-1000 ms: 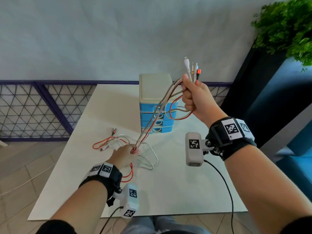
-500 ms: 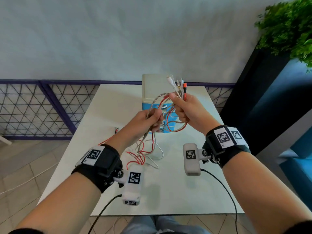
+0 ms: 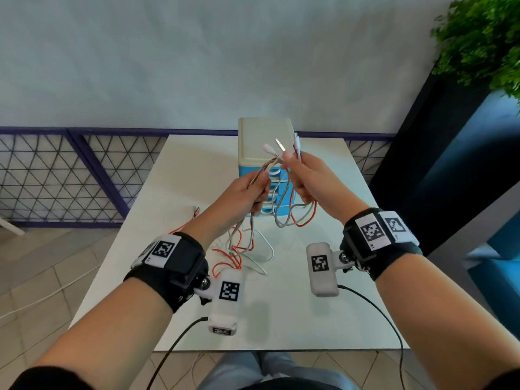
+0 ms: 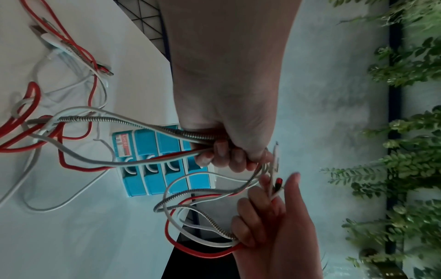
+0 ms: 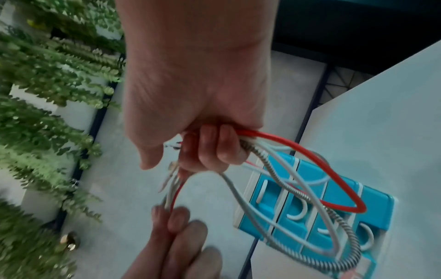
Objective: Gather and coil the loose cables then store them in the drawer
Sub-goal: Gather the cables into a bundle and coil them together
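Observation:
Both hands hold a bundle of cables (image 3: pixel 284 209) above the white table (image 3: pixel 309 319): red, white and braided silver strands. My right hand (image 3: pixel 306 178) grips a hanging loop (image 5: pixel 334 198) of them, with several plug ends (image 3: pixel 281 146) sticking up past its fingers. My left hand (image 3: pixel 253 192) grips the same strands (image 4: pixel 167 130) a little lower and to the left. The loose tails (image 3: pixel 242 249) trail down onto the table in a tangle (image 4: pixel 47 117). Behind the hands stands a small blue drawer unit (image 3: pixel 264 136) with a cream top and all drawers (image 4: pixel 152 160) closed.
A dark planter with green foliage (image 3: pixel 484 38) stands at the right. A purple lattice railing (image 3: pixel 56 175) runs behind the table's left side. Tiled floor (image 3: pixel 42 271) lies left of the table. Wrist-camera cords (image 3: pixel 380 313) hang over the front edge.
My left hand rose from the table with the cables and closed in on my right hand. The right hand came down from its raised position, and a loop now hangs from it.

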Demonstrator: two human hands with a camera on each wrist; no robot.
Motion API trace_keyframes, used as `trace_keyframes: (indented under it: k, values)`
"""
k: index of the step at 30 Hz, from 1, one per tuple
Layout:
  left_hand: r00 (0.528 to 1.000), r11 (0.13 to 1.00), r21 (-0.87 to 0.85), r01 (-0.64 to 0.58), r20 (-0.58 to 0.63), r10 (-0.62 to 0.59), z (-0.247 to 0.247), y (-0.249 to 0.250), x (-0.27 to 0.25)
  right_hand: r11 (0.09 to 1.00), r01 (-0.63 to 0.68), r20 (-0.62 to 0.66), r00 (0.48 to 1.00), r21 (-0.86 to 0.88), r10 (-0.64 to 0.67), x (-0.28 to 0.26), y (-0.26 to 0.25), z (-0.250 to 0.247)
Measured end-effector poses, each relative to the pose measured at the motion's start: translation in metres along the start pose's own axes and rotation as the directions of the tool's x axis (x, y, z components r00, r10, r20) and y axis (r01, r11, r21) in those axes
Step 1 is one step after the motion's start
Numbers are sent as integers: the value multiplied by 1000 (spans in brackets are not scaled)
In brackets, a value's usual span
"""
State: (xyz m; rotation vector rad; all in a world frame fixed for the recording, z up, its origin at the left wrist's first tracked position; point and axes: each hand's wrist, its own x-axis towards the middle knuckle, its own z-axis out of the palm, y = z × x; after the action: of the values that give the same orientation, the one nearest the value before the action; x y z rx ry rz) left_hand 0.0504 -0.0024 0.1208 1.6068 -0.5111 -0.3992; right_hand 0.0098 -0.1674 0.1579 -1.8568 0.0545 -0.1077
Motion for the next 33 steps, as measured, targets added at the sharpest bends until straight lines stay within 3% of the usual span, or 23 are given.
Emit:
trace_keyframes:
  k: [4, 6, 9, 11, 17, 19, 23, 27, 30, 33]
  values:
    - [998, 987, 156, -38, 59, 29, 5, 3, 6, 974, 1, -57, 998, -225, -14, 4, 0, 16]
    - [992, 980, 195, -31, 126, 6, 10, 1, 4, 969, -25, -66, 998, -245, 9, 8, 3, 22]
    - [969, 961, 264, -79, 245, 12, 15, -16, -1, 999, -46, -140, 989, -12, 44, 16, 1, 26]
    - [962, 955, 295, -44, 270, -39, 12, -42, -6, 990, -18, -227, 973, 142, 50, 23, -12, 21]
    - [975, 914, 372, 165, 78, -208, -5, -103, -28, 907, 176, -372, 928, 382, -24, 38, -60, -14]
    - [961, 842, 497, 208, 55, -270, -13, -113, -28, 903, 179, -381, 924, 390, -19, 39, -61, -18]
    - [918, 614, 750, 248, 20, -396, -25, -120, -31, 892, 169, -426, 904, 419, 29, 37, -48, -15]
    - [906, 566, 772, 291, -32, -422, -24, -109, -31, 955, 106, -506, 861, 277, 51, 33, -21, -19]
    - [925, 694, 629, 351, -117, -362, -26, -109, -28, 985, -146, -410, 896, 94, 172, 25, 7, -20]
    - [925, 731, 577, 366, -136, -355, -32, -106, -23, 933, -295, -132, 936, 204, 325, 9, 42, -3]
